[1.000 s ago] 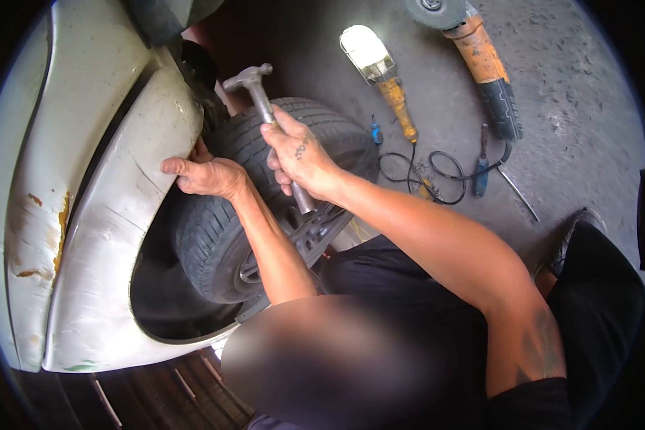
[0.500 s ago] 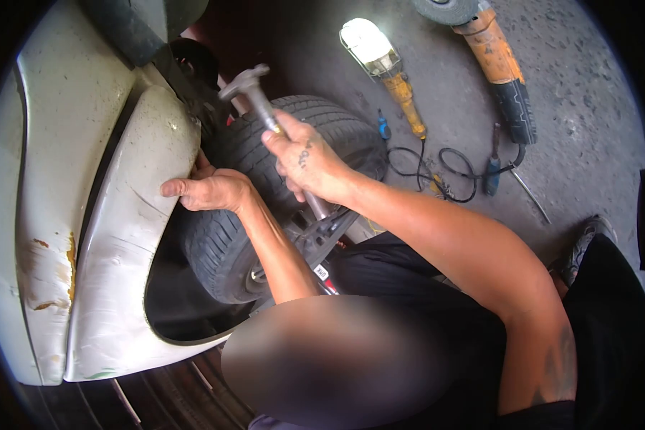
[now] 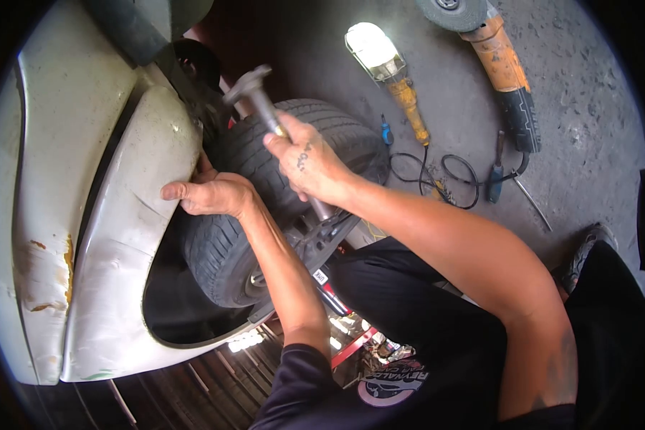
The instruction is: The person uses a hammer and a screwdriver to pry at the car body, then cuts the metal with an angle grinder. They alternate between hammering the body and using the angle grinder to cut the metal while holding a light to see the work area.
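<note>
A pale, scratched car fender (image 3: 132,186) fills the left side, with a worn tire (image 3: 294,132) behind its edge. My left hand (image 3: 211,193) grips that edge, thumb on the outer face and fingers curled out of sight behind the panel. Whether those fingers also hold something back there is hidden. Wrapped in my right hand (image 3: 308,158) is a metal body hammer (image 3: 265,107). Its blurred head points up and left, above the tire and apart from the fender. The handle's lower end shows below my fist.
On the grey floor lie a lit work lamp (image 3: 405,107) and an orange angle grinder (image 3: 502,61) with black cord. Blue-handled screwdrivers (image 3: 495,183) and a thin metal rod (image 3: 534,204) are near the cord. Another body panel (image 3: 57,158) with chipped paint is at far left.
The hammer and my right hand have shifted very slightly, with the hammer head still smeared by motion. My left hand keeps its hold on the fender. My shirt and left sleeve now show.
</note>
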Action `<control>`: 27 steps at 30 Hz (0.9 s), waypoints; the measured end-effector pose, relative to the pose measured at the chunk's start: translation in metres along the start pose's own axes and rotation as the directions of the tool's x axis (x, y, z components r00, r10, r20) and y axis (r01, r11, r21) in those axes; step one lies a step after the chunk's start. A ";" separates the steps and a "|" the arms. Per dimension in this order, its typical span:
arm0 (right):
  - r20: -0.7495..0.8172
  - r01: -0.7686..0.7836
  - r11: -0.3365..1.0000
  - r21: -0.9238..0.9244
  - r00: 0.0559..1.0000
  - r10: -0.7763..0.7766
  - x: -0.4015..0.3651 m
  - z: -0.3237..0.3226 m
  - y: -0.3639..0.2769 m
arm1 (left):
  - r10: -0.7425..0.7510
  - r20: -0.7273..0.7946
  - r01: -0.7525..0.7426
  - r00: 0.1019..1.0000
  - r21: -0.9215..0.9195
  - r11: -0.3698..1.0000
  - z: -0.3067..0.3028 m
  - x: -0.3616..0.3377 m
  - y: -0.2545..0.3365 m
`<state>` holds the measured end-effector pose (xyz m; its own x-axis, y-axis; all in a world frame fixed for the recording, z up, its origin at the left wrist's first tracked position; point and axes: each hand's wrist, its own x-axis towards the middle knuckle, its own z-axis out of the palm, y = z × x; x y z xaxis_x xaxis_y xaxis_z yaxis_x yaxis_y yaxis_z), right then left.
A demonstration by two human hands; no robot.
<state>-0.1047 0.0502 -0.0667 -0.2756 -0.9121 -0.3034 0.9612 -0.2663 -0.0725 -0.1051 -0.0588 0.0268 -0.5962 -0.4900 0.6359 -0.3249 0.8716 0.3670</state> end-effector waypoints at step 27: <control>-0.145 -0.096 0.203 -0.974 0.959 -0.242 0.012 -0.157 -0.027 | -0.103 -0.091 0.098 0.990 -0.059 0.993 -0.035 0.012 -0.026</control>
<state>-0.1315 0.0948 -0.2173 -0.4952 -0.7654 -0.4111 0.2360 0.3369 -0.9115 -0.0784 -0.0879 0.0489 -0.4900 -0.5762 0.6541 -0.3375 0.8173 0.4671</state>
